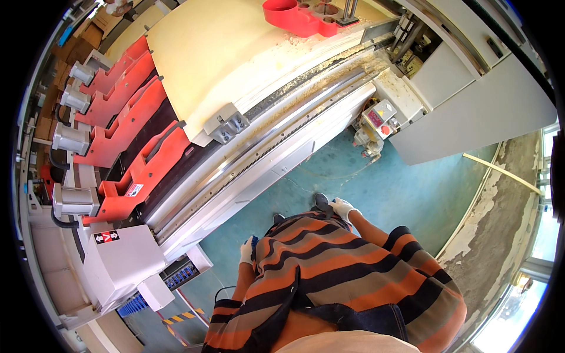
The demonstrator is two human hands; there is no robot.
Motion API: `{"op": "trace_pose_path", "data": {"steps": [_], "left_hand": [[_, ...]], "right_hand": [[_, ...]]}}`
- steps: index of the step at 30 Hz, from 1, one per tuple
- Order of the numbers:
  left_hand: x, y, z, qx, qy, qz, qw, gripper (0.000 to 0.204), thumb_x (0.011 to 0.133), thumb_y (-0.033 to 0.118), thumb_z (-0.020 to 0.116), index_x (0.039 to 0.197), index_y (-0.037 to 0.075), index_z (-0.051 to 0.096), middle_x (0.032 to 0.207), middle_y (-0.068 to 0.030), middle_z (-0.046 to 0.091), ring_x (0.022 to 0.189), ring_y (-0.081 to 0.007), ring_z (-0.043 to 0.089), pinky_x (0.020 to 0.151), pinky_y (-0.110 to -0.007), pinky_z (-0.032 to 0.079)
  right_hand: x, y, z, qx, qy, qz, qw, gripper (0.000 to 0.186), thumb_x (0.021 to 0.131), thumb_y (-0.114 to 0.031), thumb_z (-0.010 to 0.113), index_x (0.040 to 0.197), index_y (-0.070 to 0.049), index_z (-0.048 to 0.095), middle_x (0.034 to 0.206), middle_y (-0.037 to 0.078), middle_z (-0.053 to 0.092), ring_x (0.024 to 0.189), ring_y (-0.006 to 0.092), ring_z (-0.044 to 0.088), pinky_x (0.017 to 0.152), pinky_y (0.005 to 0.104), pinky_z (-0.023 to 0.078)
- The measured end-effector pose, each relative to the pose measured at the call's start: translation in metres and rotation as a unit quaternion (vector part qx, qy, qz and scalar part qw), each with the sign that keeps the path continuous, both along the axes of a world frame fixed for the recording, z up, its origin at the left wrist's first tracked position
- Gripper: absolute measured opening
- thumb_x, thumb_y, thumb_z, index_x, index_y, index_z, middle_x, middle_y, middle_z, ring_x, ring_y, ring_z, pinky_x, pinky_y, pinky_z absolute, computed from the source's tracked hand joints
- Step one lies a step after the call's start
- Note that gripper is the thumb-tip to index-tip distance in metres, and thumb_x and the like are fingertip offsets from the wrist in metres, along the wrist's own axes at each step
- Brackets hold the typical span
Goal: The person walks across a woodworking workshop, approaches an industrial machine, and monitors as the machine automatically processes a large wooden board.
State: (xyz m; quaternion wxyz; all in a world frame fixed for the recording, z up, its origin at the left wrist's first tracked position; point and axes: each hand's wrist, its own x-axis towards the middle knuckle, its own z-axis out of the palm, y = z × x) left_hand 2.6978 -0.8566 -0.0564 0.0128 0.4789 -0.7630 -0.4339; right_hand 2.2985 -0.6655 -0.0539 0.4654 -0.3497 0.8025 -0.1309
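Observation:
My left hand (246, 250), in a pale work glove, hangs low beside my striped shirt. It appears closed at the edge of a small dark-blue thing (254, 242), too small and half hidden to name. My right hand (342, 207), gloved in white, is lowered on the other side, close to my dark shoe (321, 202) in this view. Its fingers are too small to read. Beyond my hands stands a large machine with a long metal rail (282, 126). A pale wood-coloured board (212, 53) lies on its bed, with red clamp arms (126, 126) along the left.
Sawdust lies along the board's near edge. A red hood (288, 15) sits over the board at the top. A control box (381, 115) with a red button is at the rail's right end, beside a grey panel (471, 123). Teal floor (347, 167) runs between me and the machine.

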Motion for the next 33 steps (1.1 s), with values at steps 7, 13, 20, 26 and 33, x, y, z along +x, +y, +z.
{"op": "trace_pose_path", "data": {"steps": [7, 13, 20, 26, 33], "left_hand": [[-0.008, 0.003, 0.016, 0.327, 0.120, 0.306, 0.886, 0.027, 0.082, 0.026, 0.045, 0.073, 0.003, 0.056, 0.072, -0.0077, 0.056, 0.067, -0.0164, 0.049, 0.062, -0.032, 0.039], [0.005, 0.005, 0.009, 0.147, 0.076, 0.123, 0.978, 0.021, 0.079, 0.025, 0.047, 0.073, 0.007, 0.055, 0.074, -0.0102, 0.056, 0.067, -0.0230, 0.052, 0.061, -0.036, 0.039], [0.014, 0.000, -0.003, -0.003, 0.019, -0.054, 0.998, 0.015, 0.076, 0.024, 0.050, 0.078, 0.009, 0.051, 0.078, -0.0121, 0.057, 0.075, -0.0339, 0.053, 0.062, -0.040, 0.040], [0.010, 0.000, 0.003, -0.012, -0.012, -0.082, 0.996, 0.014, 0.075, 0.024, 0.051, 0.079, 0.011, 0.050, 0.080, -0.0122, 0.057, 0.077, -0.0353, 0.052, 0.062, -0.041, 0.041], [0.003, 0.003, 0.018, -0.059, -0.061, -0.128, 0.988, 0.013, 0.075, 0.023, 0.052, 0.081, 0.012, 0.051, 0.082, -0.0125, 0.057, 0.078, -0.0349, 0.053, 0.063, -0.041, 0.042]], "right_hand": [[0.006, -0.003, 0.009, 0.011, -0.026, -0.016, 0.999, 0.023, 0.081, -0.011, 0.044, 0.103, -0.011, 0.052, 0.098, 0.020, 0.049, 0.090, 0.0338, 0.052, 0.076, 0.0362, 0.042], [0.007, 0.001, -0.012, -0.006, -0.003, 0.000, 1.000, 0.023, 0.083, -0.015, 0.044, 0.104, -0.010, 0.051, 0.098, 0.018, 0.051, 0.091, 0.0321, 0.052, 0.077, 0.0342, 0.042], [0.007, -0.016, 0.059, 0.067, -0.071, -0.107, 0.989, 0.041, 0.082, -0.035, 0.042, 0.104, 0.000, 0.049, 0.101, 0.021, 0.053, 0.098, 0.0334, 0.051, 0.081, 0.0361, 0.039], [0.007, -0.017, 0.079, 0.064, -0.092, -0.122, 0.986, 0.049, 0.080, -0.039, 0.042, 0.105, 0.003, 0.048, 0.103, 0.022, 0.054, 0.100, 0.0338, 0.050, 0.082, 0.0373, 0.038], [0.007, -0.012, 0.058, 0.055, -0.059, -0.116, 0.990, 0.049, 0.080, -0.040, 0.041, 0.104, 0.002, 0.048, 0.103, 0.022, 0.054, 0.100, 0.0334, 0.050, 0.082, 0.0374, 0.038]]}}
